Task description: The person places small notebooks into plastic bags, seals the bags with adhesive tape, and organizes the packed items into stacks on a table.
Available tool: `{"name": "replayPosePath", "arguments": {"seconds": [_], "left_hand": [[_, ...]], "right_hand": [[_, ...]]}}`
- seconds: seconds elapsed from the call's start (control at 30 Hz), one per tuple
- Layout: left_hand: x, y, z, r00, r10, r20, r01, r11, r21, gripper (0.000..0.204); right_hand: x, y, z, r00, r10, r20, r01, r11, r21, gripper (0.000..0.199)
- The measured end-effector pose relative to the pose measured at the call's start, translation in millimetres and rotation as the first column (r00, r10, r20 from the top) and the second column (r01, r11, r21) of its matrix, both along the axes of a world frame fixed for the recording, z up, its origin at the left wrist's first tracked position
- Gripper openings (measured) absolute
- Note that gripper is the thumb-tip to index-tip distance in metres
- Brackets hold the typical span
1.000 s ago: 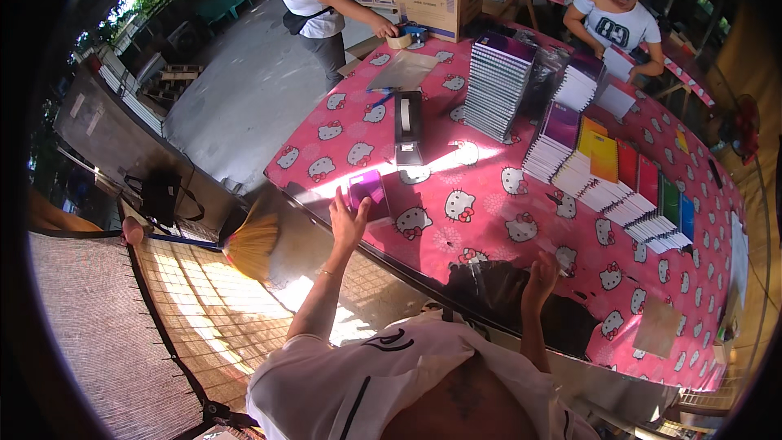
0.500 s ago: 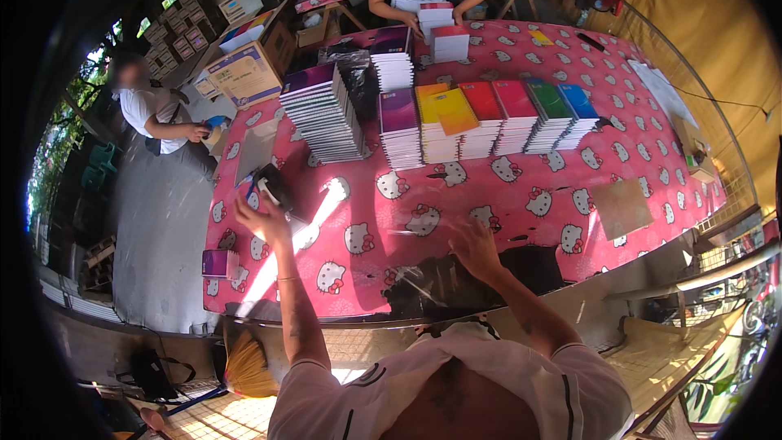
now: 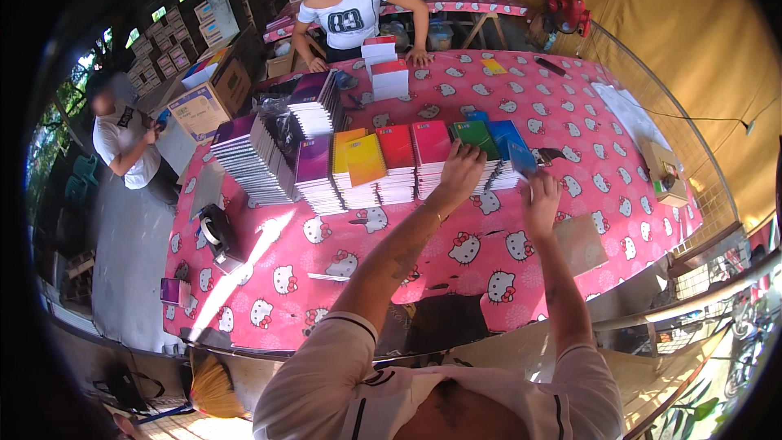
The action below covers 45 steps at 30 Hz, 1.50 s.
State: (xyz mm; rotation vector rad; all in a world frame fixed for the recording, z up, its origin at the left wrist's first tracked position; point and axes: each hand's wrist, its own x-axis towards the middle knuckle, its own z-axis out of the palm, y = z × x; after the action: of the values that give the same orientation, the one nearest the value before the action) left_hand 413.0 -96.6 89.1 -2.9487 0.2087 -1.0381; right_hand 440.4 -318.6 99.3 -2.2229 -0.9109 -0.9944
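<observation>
Head view: left hand half-open on a glossy green notebook; right hand pinching a blue notebook.

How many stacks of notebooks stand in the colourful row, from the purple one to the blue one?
6, left to right: purple stack, yellow stack, red stack, pinkish-red stack, green stack by the left hand, blue stack near the right hand. Others may be hidden behind.

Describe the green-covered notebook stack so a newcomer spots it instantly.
On the pink cat-print table, find the row of colourful notebook stacks. Near its right end, the green-covered stack sits between pink and blue ones, the person's left hand at its front edge. Only its cover is green.
</observation>
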Motion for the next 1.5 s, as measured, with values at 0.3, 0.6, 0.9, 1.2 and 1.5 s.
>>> {"name": "replayPosePath", "arguments": {"seconds": [0.3, 0.6, 0.9, 1.2, 1.5], "left_hand": [[-140.5, -79.1, 62.9, 0.967, -0.066, -0.246, 0.021, 0.984, -0.178, 0.024], [-114.8, -22.5, 33.8, 0.943, 0.313, 0.112, -0.292, 0.941, -0.168, 0.062], [-191.0, 26.3, 101.6, 0.991, 0.059, -0.121, -0.107, 0.893, -0.437, 0.028], [-131.0, -45.8, -51.8, 0.755, -0.225, -0.616, -0.215, 0.802, -0.557, 0.039], [-130.7, 69.0, 31.2, 0.982, 0.142, 0.125, -0.13, 0.986, -0.102, 0.048]], "right_hand": [[-117.0, -45.1, -91.2, 0.611, 0.386, -0.691, -0.201, 0.92, 0.336, 0.025], [32.7, 94.6, -13.6, 0.954, 0.289, -0.08, -0.299, 0.934, -0.195, 0.049], [-160.0, -59.4, -88.2, 0.83, 0.36, -0.426, -0.507, 0.805, -0.308, 0.038], [-32.1, 46.5, 1.5, 0.969, 0.218, -0.114, -0.223, 0.974, -0.038, 0.057], [-47.5, 2.3, -7.6, 0.693, 0.454, -0.56, -0.286, 0.886, 0.364, 0.031]]}}
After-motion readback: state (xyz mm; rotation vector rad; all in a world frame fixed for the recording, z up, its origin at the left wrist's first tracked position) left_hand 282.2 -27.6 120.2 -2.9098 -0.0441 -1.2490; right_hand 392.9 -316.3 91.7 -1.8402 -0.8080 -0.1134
